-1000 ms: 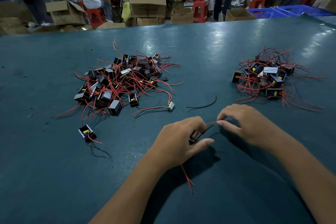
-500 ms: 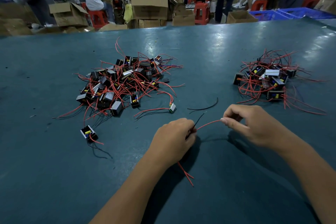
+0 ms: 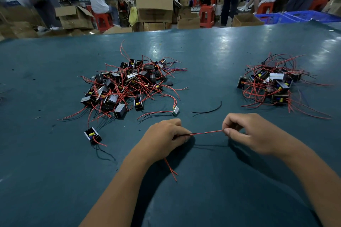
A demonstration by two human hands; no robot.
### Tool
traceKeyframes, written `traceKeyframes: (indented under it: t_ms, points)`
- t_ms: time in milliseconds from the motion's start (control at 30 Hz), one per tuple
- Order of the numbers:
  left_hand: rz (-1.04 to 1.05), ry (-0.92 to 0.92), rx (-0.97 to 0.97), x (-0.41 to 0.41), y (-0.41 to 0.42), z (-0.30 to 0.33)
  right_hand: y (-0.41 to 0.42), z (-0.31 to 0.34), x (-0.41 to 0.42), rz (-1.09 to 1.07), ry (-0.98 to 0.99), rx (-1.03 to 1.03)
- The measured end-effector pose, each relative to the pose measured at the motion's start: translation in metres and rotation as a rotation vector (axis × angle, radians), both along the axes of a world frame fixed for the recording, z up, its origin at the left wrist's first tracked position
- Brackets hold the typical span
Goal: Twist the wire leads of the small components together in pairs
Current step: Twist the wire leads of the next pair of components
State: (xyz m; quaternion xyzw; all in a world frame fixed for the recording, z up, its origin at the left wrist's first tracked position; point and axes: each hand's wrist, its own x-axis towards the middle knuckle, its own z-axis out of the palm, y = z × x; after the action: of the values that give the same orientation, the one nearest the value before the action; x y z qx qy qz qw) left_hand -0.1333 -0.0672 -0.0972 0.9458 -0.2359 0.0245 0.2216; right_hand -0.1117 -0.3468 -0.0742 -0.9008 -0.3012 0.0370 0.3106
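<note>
My left hand point(image 3: 164, 138) is curled round a small component, hidden inside the fist; two red lead ends point(image 3: 170, 170) poke out below it. A red and black lead pair point(image 3: 206, 132) stretches taut from that fist to my right hand point(image 3: 245, 132), which pinches its far end between thumb and forefinger. A large heap of black components with red leads point(image 3: 125, 84) lies at the left centre of the table. A smaller heap point(image 3: 273, 83) lies at the right.
On the blue-green table point(image 3: 203, 51) lie a loose component point(image 3: 92, 135) near left, another point(image 3: 175, 110) with long leads, and a stray black wire point(image 3: 208, 110). Cardboard boxes point(image 3: 155, 8), red stools and seated or standing people fill the room beyond the far edge.
My hands have drawn apart. The lead pair, slack and bent a second ago, now runs straight and level between them. My right hand has shifted right.
</note>
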Motion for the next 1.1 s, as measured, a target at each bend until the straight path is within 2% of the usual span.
traceKeyframes:
  t_ms: [300, 400, 467, 533, 600, 700, 833, 933, 1100]
  points:
    - [-0.019, 0.024, -0.070, -0.003, 0.005, 0.003, -0.009, -0.004, 0.006, -0.130, -0.079, 0.080]
    - [0.033, 0.029, -0.315, -0.009, 0.010, 0.018, -0.004, -0.009, 0.007, -0.162, -0.124, 0.091]
    - [0.176, -0.135, -0.549, -0.007, 0.018, 0.031, -0.004, -0.011, 0.008, -0.175, -0.142, 0.070]
    - [0.408, -0.291, -0.637, 0.002, 0.039, 0.042, -0.006, -0.012, 0.010, -0.183, -0.150, 0.055]
    - [0.590, -0.309, -0.498, 0.014, 0.064, 0.047, -0.007, -0.013, 0.010, -0.187, -0.156, 0.047]
    - [0.702, -0.231, -0.224, 0.036, 0.088, 0.038, -0.007, -0.017, 0.010, -0.183, -0.158, 0.040]
    - [0.733, -0.177, -0.084, 0.065, 0.087, 0.023, -0.005, -0.018, 0.009, -0.161, -0.158, 0.010]
    - [0.780, -0.019, 0.087, 0.080, 0.079, 0.019, -0.005, -0.018, 0.010, -0.163, -0.160, 0.004]
    - [0.818, 0.168, 0.193, 0.095, 0.080, 0.023, -0.003, -0.017, 0.008, -0.161, -0.160, -0.021]
